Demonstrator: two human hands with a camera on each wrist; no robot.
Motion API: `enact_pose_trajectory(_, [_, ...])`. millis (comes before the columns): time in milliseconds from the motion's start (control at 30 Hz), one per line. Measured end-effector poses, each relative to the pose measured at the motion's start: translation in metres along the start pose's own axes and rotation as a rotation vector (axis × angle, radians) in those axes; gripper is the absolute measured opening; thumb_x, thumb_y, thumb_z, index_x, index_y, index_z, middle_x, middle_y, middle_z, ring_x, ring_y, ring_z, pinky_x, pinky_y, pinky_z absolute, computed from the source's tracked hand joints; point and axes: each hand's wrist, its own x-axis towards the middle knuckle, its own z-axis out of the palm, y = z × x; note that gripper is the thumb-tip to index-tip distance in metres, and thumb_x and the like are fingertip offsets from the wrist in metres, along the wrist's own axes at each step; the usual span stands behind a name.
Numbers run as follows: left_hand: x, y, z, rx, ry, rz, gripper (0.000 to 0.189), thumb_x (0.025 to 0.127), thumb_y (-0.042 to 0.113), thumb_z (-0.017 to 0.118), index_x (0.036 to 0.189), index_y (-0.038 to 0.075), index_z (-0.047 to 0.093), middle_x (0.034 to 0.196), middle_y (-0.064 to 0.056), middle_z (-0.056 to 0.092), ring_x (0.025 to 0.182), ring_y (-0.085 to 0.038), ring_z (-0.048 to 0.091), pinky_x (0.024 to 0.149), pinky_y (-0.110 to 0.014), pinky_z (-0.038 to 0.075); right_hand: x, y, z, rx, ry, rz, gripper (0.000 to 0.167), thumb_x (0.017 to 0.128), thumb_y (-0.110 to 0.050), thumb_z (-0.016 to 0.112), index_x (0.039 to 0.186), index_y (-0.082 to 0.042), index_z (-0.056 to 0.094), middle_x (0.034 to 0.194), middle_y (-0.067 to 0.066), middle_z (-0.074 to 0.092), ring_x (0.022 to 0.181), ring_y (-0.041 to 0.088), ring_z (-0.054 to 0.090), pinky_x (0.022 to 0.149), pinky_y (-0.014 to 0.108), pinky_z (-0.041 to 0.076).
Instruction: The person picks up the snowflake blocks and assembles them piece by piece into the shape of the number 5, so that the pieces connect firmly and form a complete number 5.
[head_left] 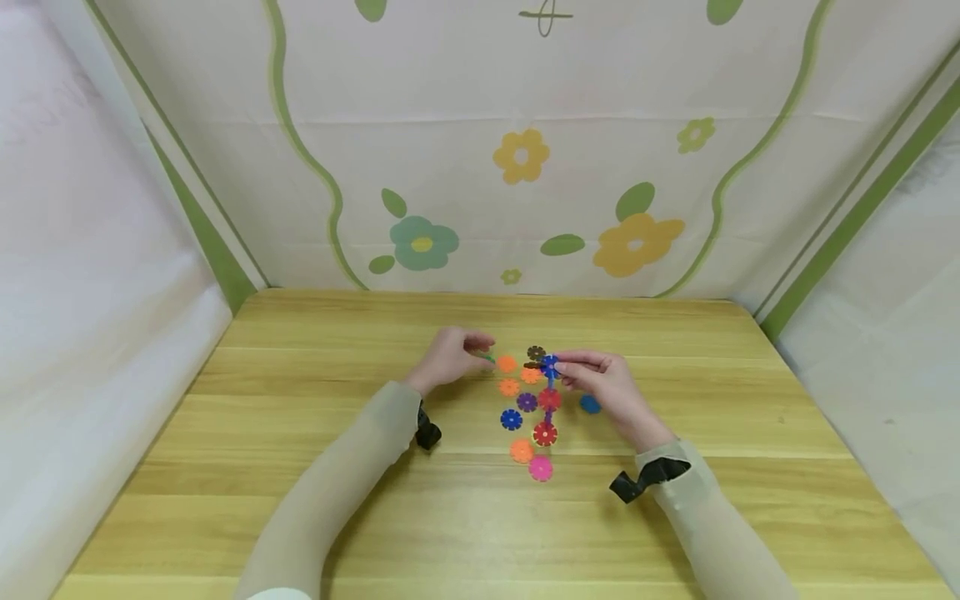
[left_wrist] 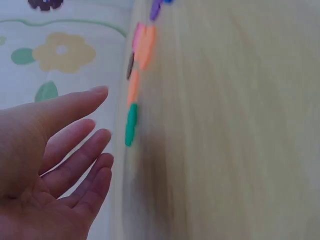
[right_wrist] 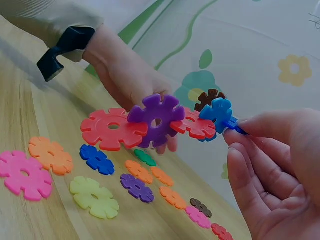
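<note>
One chain of notched plastic discs

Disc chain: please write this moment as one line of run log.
right hand: pinches blue disc of disc chain | left hand: near green disc | loose discs: on table

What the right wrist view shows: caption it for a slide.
The right hand pinches a chain of interlocked discs above loose discs.

Head view downward, wrist views close
</note>
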Motion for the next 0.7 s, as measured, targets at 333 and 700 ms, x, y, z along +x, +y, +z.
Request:
enact_pose_trajectory(333, [0.0055, -0.0090, -0.0064, 0.115, -0.043, -0.073, 0.036, 0.084, 0.014, 0.087, 0.116, 0.004, 0.075, 0.107, -0.004, 0.071, 0.098, -0.019, 0.064, 0.088, -0.034, 0.054, -0.0010, 0.0001, 0.0006, 0.013, 0.002, -0.014, 0.036, 0.093, -0.022, 0.078, 0.119, 0.002, 0.072, 0.101, 0.008, 0.075, 0.088, 0.025, 0.070, 0.082, 0.034, 0.059])
enact_pose_trajectory(700, [0.0073, -0.0096, -0.0042, 0.132, -0.060, -0.071, 0.027, 0.085, 0.012, 0.086, 0.110, 0.006, 0.077, 0.103, -0.003, 0.071, 0.095, -0.018, 0.062, 0.087, -0.033, 0.053, -0.0014, 0.0014, 0.0008, 0.011, -0.001, -0.021, 0.035, 0.094, -0.020, 0.078, 0.120, 0.003, 0.072, 0.101, 0.008, 0.075, 0.086, 0.021, 0.070, 0.081, 0.033, 0.059])
